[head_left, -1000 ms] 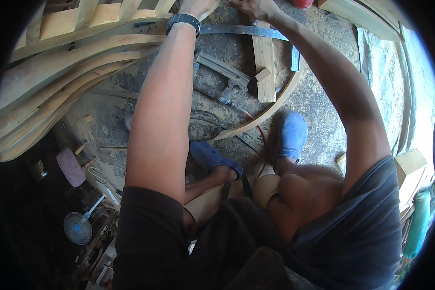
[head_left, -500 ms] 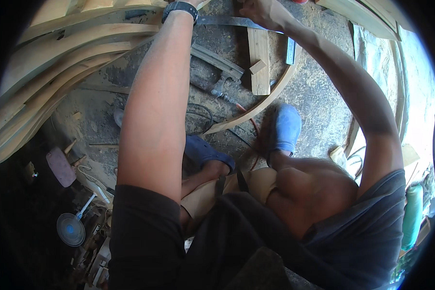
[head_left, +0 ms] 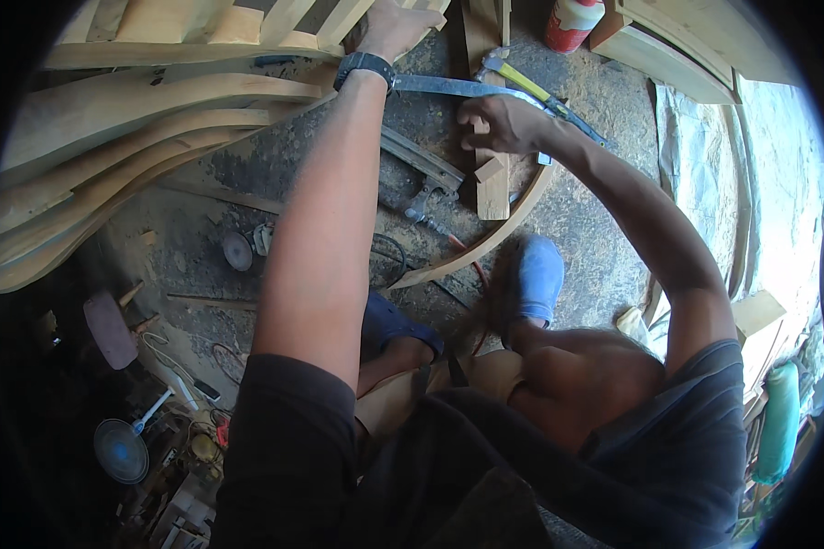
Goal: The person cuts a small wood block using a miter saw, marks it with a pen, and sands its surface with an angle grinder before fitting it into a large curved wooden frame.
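Near, 2 blue clogs (head_left: 536, 274) stand below a curved slat (head_left: 485, 245). Beyond, the right hand (head_left: 505, 123) is over a board (head_left: 493, 201), fingers curled; I cannot tell whether they grasp anything. A metal strip (head_left: 449, 86) and hammer (head_left: 542, 93) lie just farther. Far left, the left hand (head_left: 399, 33) is at the frame's (head_left: 174, 53) right end, its grip unclear.

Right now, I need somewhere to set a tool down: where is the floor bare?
Bare, dusty floor shows between the right shoe and right forearm, and beyond that toward the pale sheet. Around the right hand it's crowded: yellow-handled tool, metal strip, board.
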`<state>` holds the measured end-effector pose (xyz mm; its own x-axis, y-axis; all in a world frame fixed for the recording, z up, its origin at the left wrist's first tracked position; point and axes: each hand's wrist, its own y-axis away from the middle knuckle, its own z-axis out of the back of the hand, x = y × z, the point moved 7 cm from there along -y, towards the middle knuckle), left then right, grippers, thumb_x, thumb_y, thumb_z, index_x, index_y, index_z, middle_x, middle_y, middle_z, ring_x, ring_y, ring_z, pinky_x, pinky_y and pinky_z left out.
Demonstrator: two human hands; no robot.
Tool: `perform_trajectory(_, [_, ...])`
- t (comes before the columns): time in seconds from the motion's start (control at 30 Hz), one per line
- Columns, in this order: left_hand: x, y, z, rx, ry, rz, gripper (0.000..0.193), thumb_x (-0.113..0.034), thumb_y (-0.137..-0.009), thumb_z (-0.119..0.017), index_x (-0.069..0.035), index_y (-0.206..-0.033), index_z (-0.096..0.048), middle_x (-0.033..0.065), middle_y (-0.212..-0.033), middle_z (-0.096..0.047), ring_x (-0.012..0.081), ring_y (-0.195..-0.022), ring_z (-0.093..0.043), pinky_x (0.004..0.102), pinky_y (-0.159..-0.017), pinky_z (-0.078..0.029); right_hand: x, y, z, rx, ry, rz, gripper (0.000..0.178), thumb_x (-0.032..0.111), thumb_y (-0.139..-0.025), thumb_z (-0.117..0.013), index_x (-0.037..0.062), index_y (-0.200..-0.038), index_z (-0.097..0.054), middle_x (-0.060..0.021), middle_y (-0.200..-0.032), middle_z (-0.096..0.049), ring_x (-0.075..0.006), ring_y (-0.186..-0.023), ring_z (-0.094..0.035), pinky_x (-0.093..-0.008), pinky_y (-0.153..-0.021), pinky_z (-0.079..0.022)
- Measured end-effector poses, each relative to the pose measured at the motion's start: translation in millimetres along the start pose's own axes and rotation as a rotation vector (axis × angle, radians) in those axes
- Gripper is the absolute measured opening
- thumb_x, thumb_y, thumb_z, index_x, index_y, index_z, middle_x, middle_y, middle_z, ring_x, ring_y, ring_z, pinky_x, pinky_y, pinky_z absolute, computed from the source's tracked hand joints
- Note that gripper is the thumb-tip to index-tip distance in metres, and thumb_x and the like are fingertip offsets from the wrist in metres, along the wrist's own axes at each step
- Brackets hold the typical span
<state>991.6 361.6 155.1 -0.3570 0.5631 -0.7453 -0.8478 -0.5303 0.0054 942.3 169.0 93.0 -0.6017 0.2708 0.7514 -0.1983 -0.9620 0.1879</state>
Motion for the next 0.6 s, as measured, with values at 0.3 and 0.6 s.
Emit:
perform_trajectory(0.3, [2.6, -5.1, -10.1, 0.106, -0.142, -0.102, 0.055, -0.040, -0.071, -0.080, 0.001, -0.106, -0.073, 0.0160, -0.095, -0.074, 0.0257, -0.085, -0.072, 0.0375, -0.081, -0.056, -26.1, -62.0, 84.4, -0.705, 0.069, -0.093, 0.036, 0.033, -0.090, -0.066, 0.0048, -0.110, -0.061, -0.0200, -0.096, -0.069, -0.0385, -0.099, -0.066, -0.0472, -0.087, -0.051])
perform_trajectory(0.6, [7.0, -23.3, -9.0, 0.304, -0.153, -0.241, 0.046, -0.032, -0.101, -0.049, 0.003, -0.129, -0.057, 0.0238, -0.116, -0.066, 0.0335, -0.105, -0.065, 0.0427, -0.090, -0.050, -16.5, -15.3, 47.5, -0.147, 0.211, -0.113, 0.030, 0.021, -0.081, -0.067, 0.0030, -0.103, -0.062, -0.0204, -0.093, -0.069, -0.0399, -0.091, -0.067, -0.0482, -0.081, -0.052])
